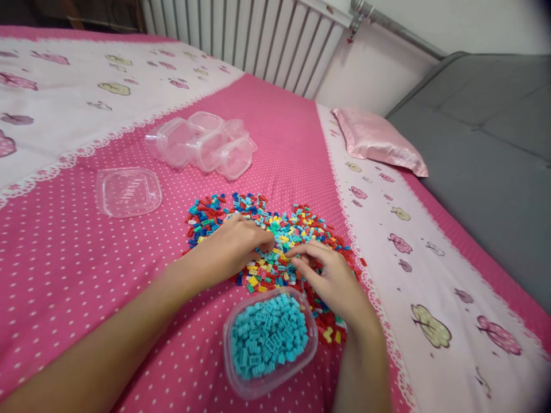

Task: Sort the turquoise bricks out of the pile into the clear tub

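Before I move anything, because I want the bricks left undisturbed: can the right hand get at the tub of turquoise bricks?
Probably yes: the tub of turquoise bricks looks open on top and stands close to the right hand, with only low, loose bricks around its far side.

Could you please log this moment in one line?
Left hand: at multicoloured plastic brick pile | right hand: at same pile | clear rounded plastic tub: holds small turquoise bricks

Bed: pink-white
Bricks: beneath left hand, right hand
Tub: nearer than both
Boxes, lid: beyond left
Pillow: beyond right
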The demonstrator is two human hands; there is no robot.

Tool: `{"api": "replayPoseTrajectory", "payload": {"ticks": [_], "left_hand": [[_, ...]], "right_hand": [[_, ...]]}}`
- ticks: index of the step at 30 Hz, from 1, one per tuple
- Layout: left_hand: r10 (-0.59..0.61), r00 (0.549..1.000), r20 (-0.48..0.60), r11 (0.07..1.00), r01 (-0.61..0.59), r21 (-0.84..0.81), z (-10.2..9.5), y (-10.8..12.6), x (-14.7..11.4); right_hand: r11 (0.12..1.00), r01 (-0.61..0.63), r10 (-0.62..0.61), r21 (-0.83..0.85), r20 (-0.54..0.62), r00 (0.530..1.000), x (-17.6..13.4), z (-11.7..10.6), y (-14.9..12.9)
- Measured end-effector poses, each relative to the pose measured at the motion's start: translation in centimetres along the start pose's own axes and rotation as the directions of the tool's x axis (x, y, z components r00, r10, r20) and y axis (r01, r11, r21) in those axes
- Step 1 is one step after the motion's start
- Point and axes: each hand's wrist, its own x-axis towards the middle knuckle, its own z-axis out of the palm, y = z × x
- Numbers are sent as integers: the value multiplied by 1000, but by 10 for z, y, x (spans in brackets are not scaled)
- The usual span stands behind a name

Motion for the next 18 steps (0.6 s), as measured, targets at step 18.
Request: {"api": "replayPoseTrajectory", "payload": {"ticks": [18], "left_hand": [[-46, 998, -40, 956, 32, -292, -4, 15, 1]], "right_hand": [[999, 30, -31, 43, 17, 999, 0, 1, -1]]}}
